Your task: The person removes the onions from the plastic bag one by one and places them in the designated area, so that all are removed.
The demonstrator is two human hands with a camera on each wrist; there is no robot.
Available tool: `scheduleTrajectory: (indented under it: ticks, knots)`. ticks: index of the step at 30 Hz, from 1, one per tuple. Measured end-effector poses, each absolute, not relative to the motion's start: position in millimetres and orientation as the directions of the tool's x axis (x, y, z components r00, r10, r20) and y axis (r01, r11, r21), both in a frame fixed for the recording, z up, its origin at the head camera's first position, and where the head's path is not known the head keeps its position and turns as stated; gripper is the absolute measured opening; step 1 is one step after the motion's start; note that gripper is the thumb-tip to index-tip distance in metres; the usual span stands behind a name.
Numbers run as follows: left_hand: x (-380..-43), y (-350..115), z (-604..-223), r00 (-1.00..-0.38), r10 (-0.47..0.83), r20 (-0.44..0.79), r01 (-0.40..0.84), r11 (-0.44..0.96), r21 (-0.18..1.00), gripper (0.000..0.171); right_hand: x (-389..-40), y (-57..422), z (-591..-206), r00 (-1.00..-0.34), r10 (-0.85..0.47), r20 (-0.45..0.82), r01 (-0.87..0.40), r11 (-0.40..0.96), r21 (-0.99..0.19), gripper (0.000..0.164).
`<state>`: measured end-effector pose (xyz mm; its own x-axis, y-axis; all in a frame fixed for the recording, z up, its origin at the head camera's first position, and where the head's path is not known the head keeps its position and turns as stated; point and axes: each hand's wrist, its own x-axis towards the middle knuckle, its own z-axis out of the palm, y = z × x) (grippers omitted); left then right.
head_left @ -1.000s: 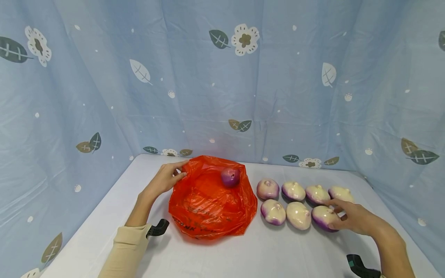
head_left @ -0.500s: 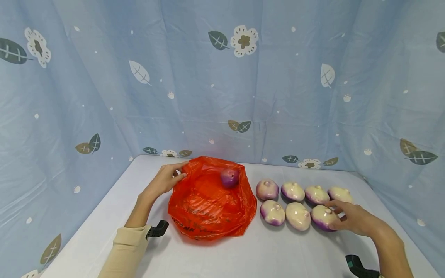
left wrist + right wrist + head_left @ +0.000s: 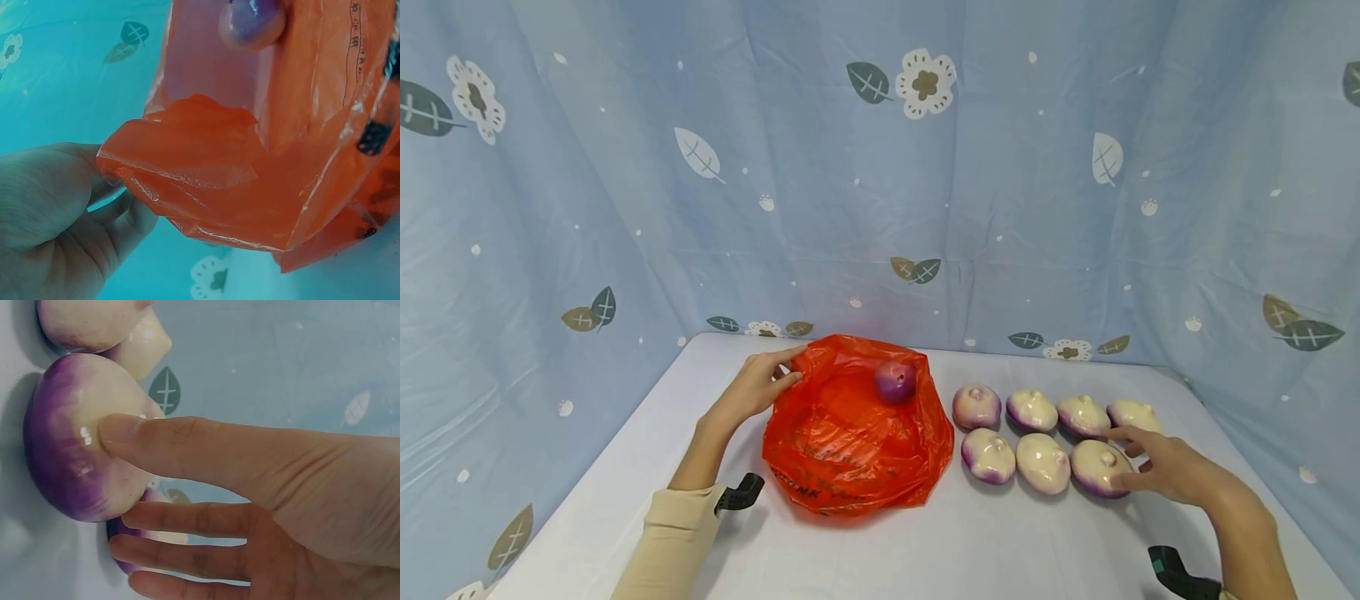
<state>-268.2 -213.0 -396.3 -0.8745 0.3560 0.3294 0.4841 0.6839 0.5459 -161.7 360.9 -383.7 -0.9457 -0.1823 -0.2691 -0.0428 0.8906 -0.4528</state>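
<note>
A red plastic bag lies with its mouth spread on the white table. My left hand pinches its left rim; in the left wrist view the bag's edge runs between thumb and fingers. One purple turnip is inside, near the back wall. My right hand is at the front-right cream-and-purple turnip, fingers nearly straight. In the right wrist view the thumb overlaps this turnip, and the other fingers extend beyond it, spread apart. The turnip sits on the table, its nub facing up.
Several more glossy turnips stand in two close rows right of the bag, such as a front turnip and a back turnip. A blue patterned curtain surrounds the white table.
The right hand's fingers have loosened around the front-right turnip, which has settled back with its nub more upright and shifted slightly left. The left hand and bag stay still.
</note>
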Motion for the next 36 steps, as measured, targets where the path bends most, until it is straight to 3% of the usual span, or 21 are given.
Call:
scheduleTrajectory:
  ticks: [6, 17, 24, 36]
  knots:
    - [-267, -214, -395, -0.874, 0.35, 0.336, 0.484, 0.685, 0.545, 0.048, -162, 362, -381, -0.951, -0.181, -0.251, -0.061, 0.906, -0.42, 0.077]
    - [-266, -212, -395, -0.874, 0.357, 0.331, 0.486, 0.676, 0.554, 0.049, -154, 346, -371, -0.978, -0.184, -0.094, -0.145, 0.934, -0.326, 0.068]
    - [-265, -210, -394, -0.873, 0.357, 0.334, 0.488, 0.672, 0.557, 0.049, -147, 327, -365, -0.973, -0.23, 0.033, -0.227, 0.909, -0.35, 0.062]
    - [-264, -212, -395, -0.877, 0.353, 0.326, 0.48, 0.678, 0.557, 0.049, -149, 292, -363, -0.95, -0.289, 0.12, -0.313, 0.872, -0.376, 0.058]
